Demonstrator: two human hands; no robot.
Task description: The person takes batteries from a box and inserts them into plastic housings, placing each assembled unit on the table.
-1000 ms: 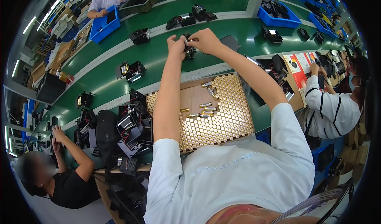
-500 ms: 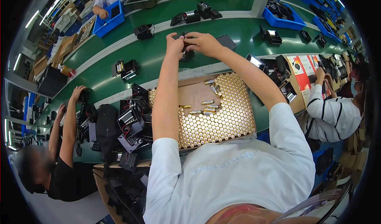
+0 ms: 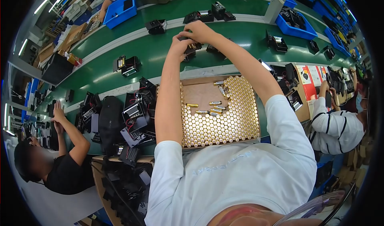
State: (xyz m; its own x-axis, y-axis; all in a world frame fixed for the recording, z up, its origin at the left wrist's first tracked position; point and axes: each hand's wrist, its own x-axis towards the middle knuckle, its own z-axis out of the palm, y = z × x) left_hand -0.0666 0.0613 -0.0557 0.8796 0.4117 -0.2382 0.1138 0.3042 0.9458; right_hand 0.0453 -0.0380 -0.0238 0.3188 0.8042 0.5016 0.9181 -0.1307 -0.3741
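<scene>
Green work surface (image 3: 156,52) with scattered black units (image 3: 129,66), blue bin (image 3: 119,14) toward far side. Beyond cardboard box (image 3: 202,93), left hand (image 3: 179,46) and right hand (image 3: 200,32) close together, fingers bent inward at black battery case (image 3: 195,46); gripping or merely touching, cannot tell, fingertips largely hidden. Inside box, upright batteries (image 3: 216,129) packed tight, loose batteries (image 3: 216,106) lying flat beside.

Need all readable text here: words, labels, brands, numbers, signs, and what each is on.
"THE": seemingly, mid-chest on the white T-shirt, upside down; its other letters are too faint.
Loose batteries: label print too small.
Red-and-white printed material: too small.
Nothing else legible.
</scene>
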